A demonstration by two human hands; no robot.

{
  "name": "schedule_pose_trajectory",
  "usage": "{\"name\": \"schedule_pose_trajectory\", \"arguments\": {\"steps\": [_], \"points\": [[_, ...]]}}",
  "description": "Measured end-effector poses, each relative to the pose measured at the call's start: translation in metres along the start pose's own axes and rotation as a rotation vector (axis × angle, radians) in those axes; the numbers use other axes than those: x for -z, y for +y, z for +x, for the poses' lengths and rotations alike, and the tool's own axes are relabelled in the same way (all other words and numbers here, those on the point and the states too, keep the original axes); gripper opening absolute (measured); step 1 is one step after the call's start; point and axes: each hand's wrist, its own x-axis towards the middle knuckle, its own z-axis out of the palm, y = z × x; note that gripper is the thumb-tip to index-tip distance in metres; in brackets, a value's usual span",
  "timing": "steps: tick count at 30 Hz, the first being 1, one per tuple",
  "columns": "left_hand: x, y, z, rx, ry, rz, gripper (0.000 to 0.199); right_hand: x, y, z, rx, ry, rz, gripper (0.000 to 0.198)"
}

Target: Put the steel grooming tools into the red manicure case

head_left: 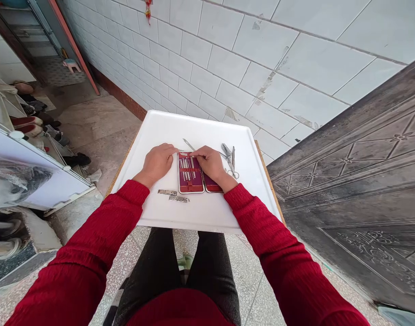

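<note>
The case [197, 180] lies open on the tray [207, 213], nail clippers [178, 198] just on its near side, left hand [157, 164] at its far-left corner, right hand [211, 164] over its far edge, and whether either grips it I cannot tell.

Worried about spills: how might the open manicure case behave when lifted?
The case would probably fold where its two halves meet. Its shiny rim suggests stiff edges. The slim tools might stay put under their red band.

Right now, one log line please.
case: open, tools in left half | left hand: at its upper-left corner | right hand: over its upper part, grip unclear | nail clippers: two, on white tabletop
</note>
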Motion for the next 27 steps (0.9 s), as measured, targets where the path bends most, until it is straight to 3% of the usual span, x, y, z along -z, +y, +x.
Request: {"name": "schedule_pose_trajectory", "arguments": {"steps": [8,14,20,27], "points": [[-0.001,-0.002,-0.001,0.0,0.0,0.005,0.046,0.0,-0.007,-0.004,0.08,-0.017,-0.093,0.039],[-0.003,-0.002,-0.002,0.004,0.017,0.022,0.045,0.01,-0.019,-0.001,0.042,-0.092,-0.223,0.032],[-0.005,-0.003,-0.003,-0.004,0.023,0.032,0.045,0.017,-0.051,0.032,-0.024,-0.251,-0.432,0.018],[-0.003,-0.001,-0.004,0.01,0.002,0.04,0.045,-0.002,-0.081,0.074,-0.055,-0.464,-0.763,0.018]]}}
